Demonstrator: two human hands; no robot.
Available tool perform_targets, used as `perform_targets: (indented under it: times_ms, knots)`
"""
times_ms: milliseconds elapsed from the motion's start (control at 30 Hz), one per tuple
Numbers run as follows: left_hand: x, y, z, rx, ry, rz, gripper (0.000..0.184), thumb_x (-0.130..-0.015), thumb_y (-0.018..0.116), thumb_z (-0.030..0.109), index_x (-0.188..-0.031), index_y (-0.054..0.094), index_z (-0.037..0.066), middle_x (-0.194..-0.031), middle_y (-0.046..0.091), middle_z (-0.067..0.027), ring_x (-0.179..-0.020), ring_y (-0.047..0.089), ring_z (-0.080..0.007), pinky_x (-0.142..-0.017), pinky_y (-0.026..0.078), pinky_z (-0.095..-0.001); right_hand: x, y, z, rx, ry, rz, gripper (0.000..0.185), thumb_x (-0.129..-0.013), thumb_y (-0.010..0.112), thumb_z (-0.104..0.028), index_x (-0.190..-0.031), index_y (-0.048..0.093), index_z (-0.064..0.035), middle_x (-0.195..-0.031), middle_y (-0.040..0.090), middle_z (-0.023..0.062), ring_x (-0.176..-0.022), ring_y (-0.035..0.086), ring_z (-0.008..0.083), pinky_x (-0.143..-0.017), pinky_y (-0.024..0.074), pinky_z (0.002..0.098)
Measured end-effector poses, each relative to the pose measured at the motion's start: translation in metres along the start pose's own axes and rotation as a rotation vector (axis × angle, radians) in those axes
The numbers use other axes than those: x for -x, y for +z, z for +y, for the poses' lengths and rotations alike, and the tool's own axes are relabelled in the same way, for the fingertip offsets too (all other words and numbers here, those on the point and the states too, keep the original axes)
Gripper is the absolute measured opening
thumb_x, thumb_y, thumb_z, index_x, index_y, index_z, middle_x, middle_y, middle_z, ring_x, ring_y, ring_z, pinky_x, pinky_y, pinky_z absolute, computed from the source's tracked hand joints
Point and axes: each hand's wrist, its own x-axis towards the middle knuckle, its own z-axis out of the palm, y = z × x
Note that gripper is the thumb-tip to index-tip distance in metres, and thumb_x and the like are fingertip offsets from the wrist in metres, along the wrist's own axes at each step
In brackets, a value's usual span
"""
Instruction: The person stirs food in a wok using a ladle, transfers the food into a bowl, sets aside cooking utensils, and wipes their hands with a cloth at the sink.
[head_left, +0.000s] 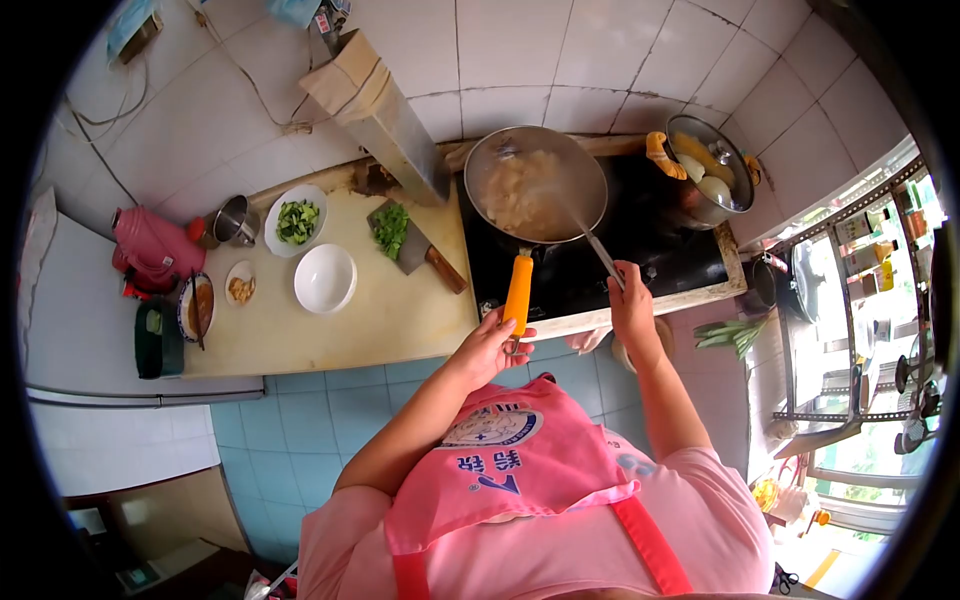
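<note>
My left hand [488, 348] is closed around the lower end of the orange handle [518, 290] of a wok. The wok [592, 178] sits on the black stove, with steaming pale brown pieces of food [522, 192] in it. In my right hand [632, 305] is the metal handle of a long cooking spatula [597, 247], slanting up and left into the wok. Its far end is hidden in the food and steam. To the left of the stove lies a cleaver [430, 256] with a wooden handle, chopped greens [391, 228] on its blade.
A white bowl [325, 279], a plate of cut green vegetables [297, 221], a small dish [240, 284] and a patterned bowl [196, 307] stand on the left counter [400, 335]. A lidded pot [712, 203] with orange-wrapped handles occupies the stove's right. A metal-sided post [400, 130] rises behind the counter.
</note>
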Motion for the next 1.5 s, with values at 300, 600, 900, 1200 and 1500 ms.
perform_targets:
  times_ms: [300,600,900,1200,1500]
  knots:
    - [0.005,-0.002,-0.016,-0.076,0.139,0.03,0.053,-0.1,0.041,0.016,-0.146,0.017,0.021,-0.12,0.054,-0.0122,-0.095,0.058,-0.0192,-0.081,0.051,-0.0344,0.023,0.03,-0.009,-0.098,0.137,-0.105,0.032,-0.086,0.058,-0.008,-0.116,0.046,-0.0035,-0.074,0.059,0.0224,-0.07,0.059,0.0413,-0.063,0.0472,0.0405]
    - [0.002,-0.017,-0.027,-1.029,0.855,0.222,0.072,-0.083,0.06,0.001,-0.145,0.023,0.005,-0.142,0.029,-0.0189,-0.128,0.038,-0.0309,-0.102,0.038,-0.035,0.034,0.046,-0.001,-0.146,0.244,-0.129,0.041,-0.088,0.06,-0.013,-0.125,0.046,-0.0092,-0.07,0.054,0.0064,-0.053,0.053,0.013,-0.049,0.0444,0.0281]
    - [0.022,-0.011,-0.011,-1.646,0.844,0.142,0.064,-0.077,0.067,0.007,-0.134,0.039,-0.003,-0.145,0.03,-0.0209,-0.134,0.033,-0.034,-0.102,0.04,-0.0395,0.038,0.05,-0.007,-0.109,0.192,-0.105,0.042,-0.087,0.06,-0.009,-0.126,0.047,-0.0052,-0.071,0.056,0.0105,-0.061,0.053,0.0185,-0.058,0.0443,0.0307]
    - [0.016,-0.019,-0.012,-1.699,0.878,0.116,0.054,-0.081,0.061,0.006,-0.131,0.044,-0.006,-0.142,0.034,-0.0225,-0.134,0.035,-0.0311,-0.1,0.043,-0.0357,0.039,0.062,0.016,-0.032,0.076,-0.069,0.045,-0.087,0.057,-0.009,-0.13,0.044,-0.0121,-0.077,0.057,0.0081,-0.056,0.055,0.0158,-0.052,0.0473,0.0299]
    - [0.014,-0.021,-0.014,-1.679,0.838,0.097,0.056,-0.082,0.062,0.009,-0.132,0.043,-0.005,-0.144,0.032,-0.0233,-0.134,0.033,-0.0323,-0.105,0.039,-0.0357,0.037,0.057,-0.004,-0.036,0.123,-0.102,0.046,-0.085,0.058,-0.008,-0.129,0.045,-0.0096,-0.08,0.059,0.0101,-0.062,0.055,0.0184,-0.059,0.0471,0.031]
